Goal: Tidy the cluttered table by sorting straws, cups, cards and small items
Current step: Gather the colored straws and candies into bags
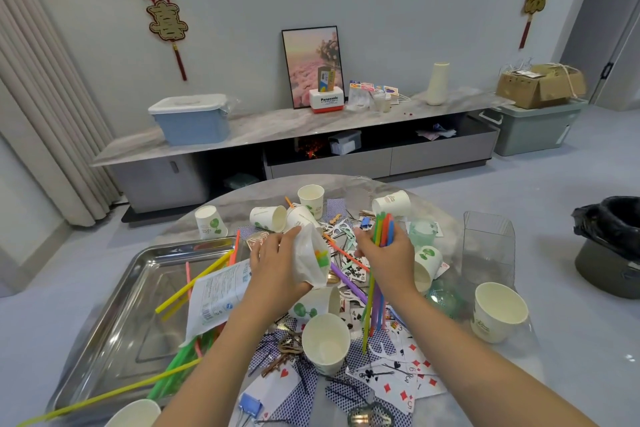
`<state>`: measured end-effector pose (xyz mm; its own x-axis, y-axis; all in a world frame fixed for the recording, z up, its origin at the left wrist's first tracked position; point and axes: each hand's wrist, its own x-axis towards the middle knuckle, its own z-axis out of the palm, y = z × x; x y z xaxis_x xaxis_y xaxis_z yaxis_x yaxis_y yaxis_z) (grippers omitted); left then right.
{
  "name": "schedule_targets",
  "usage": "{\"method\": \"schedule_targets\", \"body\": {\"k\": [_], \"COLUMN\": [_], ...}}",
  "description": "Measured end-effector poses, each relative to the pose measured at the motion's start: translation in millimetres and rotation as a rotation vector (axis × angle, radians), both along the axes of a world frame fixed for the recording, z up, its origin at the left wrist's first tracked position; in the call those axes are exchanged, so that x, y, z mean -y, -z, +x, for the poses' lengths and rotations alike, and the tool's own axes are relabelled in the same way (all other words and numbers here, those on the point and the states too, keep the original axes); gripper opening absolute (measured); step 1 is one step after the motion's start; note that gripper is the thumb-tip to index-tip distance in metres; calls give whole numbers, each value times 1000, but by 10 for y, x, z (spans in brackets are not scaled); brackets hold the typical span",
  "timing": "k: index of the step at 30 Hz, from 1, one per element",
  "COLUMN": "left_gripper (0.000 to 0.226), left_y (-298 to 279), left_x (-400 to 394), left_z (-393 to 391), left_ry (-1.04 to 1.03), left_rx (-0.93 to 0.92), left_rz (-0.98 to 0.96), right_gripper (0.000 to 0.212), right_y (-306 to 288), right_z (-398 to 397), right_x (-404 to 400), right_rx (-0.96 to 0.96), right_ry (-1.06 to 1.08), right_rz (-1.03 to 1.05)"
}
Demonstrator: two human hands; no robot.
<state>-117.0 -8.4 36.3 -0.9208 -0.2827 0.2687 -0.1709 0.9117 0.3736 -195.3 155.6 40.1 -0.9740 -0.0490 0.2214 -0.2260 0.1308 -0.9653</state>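
Observation:
My right hand (384, 255) grips a bundle of coloured straws (375, 291) upright above the table's middle. My left hand (277, 263) holds a crumpled white plastic bag (311, 258) with small green and orange bits showing inside. Several paper cups lie around: one upright in front (325, 340), one at the right (498, 310), others tipped at the back (268, 218). Playing cards (401, 374) lie scattered under my arms. More straws (194, 282) lie over the steel tray (114, 333) at the left.
A clear plastic box (490, 246) stands at the table's right. A printed packet (216, 295) lies on the tray's edge. A blue binder clip (251, 404) and hairpins lie near the front. A bin with a black liner (609, 246) stands on the floor at the right.

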Motion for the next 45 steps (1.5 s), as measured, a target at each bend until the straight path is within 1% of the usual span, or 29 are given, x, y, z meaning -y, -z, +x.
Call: {"method": "schedule_targets", "body": {"k": [2,3,5,8,10,14,15,17,19,24,28,33,39,45], "left_gripper": [93,94,95,87,83,81,81,81,82,84,84,76,75,75], "left_y": [-4,-6,-10,-18,-28,-24,-12,16,36,85,127,125,151,43], "left_x": [-2,-2,5,13,13,22,32,52,57,44,50,66,86,-13], "left_z": [15,23,36,45,48,60,59,47,32,-69,-142,-150,-131,-84], "left_ry": [6,9,15,35,51,72,64,39,19,11,12,11,4,64], "left_rx": [-17,-30,-57,-74,-83,-93,-95,-94,-73,-15,12,11,47,22], "left_rz": [30,55,97,144,176,176,163,127,96,19,-1,18,62,96], "right_gripper": [28,34,44,47,50,60,60,53,46,41,39,39,40,41], "right_y": [-10,-18,-51,-145,-229,-432,-486,-581,-620,-603,-604,-594,-578,-494], "right_z": [7,-1,-20,-9,-9,-64,-79,-103,-124,-218,-348,-446,-465,-397], "right_x": [7,14,37,57,53,29,20,-2,-23,-139,-288,-440,-460,-301], "right_rx": [79,106,126,128,144,194,213,262,300,368,393,407,468,513], "right_ry": [-28,-26,-11,26,57,87,88,78,83,153,212,268,221,158], "right_rz": [12,24,26,-18,-86,-332,-412,-569,-650,-719,-782,-870,-1029,-1060]}}
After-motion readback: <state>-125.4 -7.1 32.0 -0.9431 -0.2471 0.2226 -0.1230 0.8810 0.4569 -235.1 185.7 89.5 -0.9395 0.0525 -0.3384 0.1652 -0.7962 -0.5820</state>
